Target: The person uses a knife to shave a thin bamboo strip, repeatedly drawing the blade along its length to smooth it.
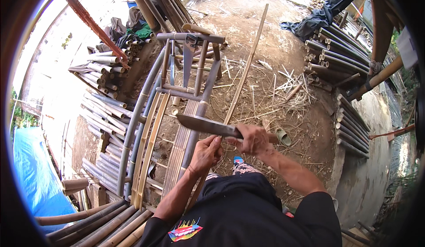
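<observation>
Right hand (253, 139) grips a large knife (208, 126), its blade reaching left above the left hand (206, 153), which clenches a long bamboo strip (246, 68) running away over the dirt ground (283, 65); a slipping blade could likely cut those fingers.

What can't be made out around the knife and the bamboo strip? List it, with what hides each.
- Knife handle: head view, wrapped inside the right hand.
- Lower end of the long bamboo strip: head view, covered by the left hand and the black shirt.
- Where the blade meets the strip: too small, and the hands crowd it.
- Bamboo frame base: cut off behind the left forearm.
- Picture corners: black fisheye rim.
</observation>
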{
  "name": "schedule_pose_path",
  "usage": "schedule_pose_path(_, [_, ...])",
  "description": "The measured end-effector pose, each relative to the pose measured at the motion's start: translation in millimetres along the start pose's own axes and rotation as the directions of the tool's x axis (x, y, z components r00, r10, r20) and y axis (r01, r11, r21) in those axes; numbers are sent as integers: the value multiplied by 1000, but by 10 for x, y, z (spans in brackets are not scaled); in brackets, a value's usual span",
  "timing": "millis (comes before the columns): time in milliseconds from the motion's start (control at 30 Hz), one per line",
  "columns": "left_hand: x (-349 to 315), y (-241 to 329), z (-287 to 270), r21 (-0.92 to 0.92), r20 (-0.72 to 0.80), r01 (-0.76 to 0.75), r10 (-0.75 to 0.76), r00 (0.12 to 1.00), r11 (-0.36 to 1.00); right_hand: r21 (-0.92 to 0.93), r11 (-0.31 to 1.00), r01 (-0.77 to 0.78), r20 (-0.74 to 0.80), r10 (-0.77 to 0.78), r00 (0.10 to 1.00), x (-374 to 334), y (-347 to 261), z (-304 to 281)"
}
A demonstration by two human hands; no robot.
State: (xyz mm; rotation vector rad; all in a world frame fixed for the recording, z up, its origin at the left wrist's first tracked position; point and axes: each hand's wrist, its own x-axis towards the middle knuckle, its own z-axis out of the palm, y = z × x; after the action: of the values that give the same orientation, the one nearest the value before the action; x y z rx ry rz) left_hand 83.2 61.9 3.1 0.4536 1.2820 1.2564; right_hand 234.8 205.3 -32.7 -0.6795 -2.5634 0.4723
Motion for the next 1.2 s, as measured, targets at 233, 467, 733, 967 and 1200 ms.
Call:
schedule_pose_path(233, [-253, -107, -49, 256, 38, -36, 27, 999, 966, -121, 929, -350, 38, 356, 934, 168, 643, -163])
schedule_pose_path(467, [-782, -225, -84, 84, 40, 49, -53, 998, 995, -164, 912, -377, -27, 378, 925, 246, 1029, -488])
schedule_pose_path(733, [-992, -337, -249, 52, 19, 133, -134, 991, 990, -80, 953, 291, -89, -298, 950, 1, 558, -129])
schedule_pose_path(967, [-1125, -471, -393, 135, 23, 106, -110, 994, 985, -41, 973, -227, -123, 221, 968, 264, 1013, -408])
schedule_pose_path(1200, [-1331, -469, -428, 180, 58, 143, -155, 986, 973, -153, 914, -375, -156, 352, 923, 270, 1635, -537])
